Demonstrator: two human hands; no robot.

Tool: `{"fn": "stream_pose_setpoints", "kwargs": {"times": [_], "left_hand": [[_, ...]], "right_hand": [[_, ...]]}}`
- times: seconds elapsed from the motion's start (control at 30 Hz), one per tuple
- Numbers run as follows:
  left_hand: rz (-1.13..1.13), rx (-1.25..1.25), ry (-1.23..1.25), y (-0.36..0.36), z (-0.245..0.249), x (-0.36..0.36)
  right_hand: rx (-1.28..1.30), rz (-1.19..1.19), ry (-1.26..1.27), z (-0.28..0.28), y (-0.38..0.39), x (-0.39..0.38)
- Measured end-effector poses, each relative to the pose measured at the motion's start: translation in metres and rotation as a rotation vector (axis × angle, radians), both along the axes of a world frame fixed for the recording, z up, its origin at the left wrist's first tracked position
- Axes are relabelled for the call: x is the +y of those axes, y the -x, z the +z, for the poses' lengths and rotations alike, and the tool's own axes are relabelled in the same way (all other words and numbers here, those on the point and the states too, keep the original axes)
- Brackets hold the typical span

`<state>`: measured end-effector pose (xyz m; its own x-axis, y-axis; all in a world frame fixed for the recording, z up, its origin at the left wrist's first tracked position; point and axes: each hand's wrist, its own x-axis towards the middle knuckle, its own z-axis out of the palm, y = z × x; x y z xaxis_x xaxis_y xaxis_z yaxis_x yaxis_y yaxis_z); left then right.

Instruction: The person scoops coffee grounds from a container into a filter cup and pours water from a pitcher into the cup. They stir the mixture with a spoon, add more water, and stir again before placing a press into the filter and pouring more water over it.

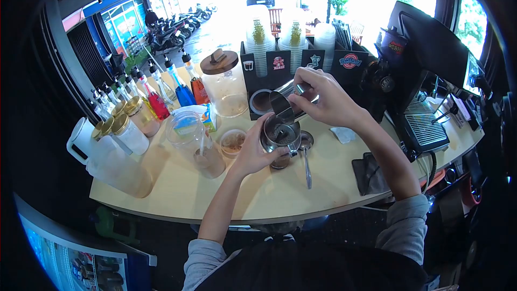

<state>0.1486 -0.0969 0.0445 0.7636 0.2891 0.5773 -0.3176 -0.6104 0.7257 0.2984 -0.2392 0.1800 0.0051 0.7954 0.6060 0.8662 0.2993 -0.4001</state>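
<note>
My left hand (254, 150) is wrapped round a small metal coffee filter (291, 143), which sits over a small glass (279, 164). Dark contents show inside the filter's rim. Above it, my right hand (326, 96) grips a shiny rounded metal piece (281, 106), tilted right over the filter's opening; its exact kind I cannot tell. A metal spoon (307, 156) lies beside the filter on the right. Left of my left hand stands a small tub of brown powder (233, 141). Behind the metal piece is an open round container (260, 100).
On the wooden counter (258, 205) stand a clear jar (209, 162), a wood-lidded canister (230, 97), a pitcher (118, 167) and several syrup bottles (184, 92). A black organiser (344, 70) holds stacked cups. To the right are a dark cloth (371, 175) and a machine (425, 126).
</note>
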Motion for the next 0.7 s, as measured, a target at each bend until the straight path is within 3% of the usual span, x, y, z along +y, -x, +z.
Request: {"fn": "stream_pose_setpoints", "kwargs": {"times": [0.5, 0.7], "left_hand": [[0.078, 0.0, -0.078, 0.003, 0.006, -0.001], [0.235, 0.015, -0.31, 0.007, 0.016, -0.003]], "right_hand": [[0.044, -0.073, 0.007, 0.006, -0.002, -0.011], [-0.034, -0.07, -0.032, 0.003, -0.005, -0.013]]}}
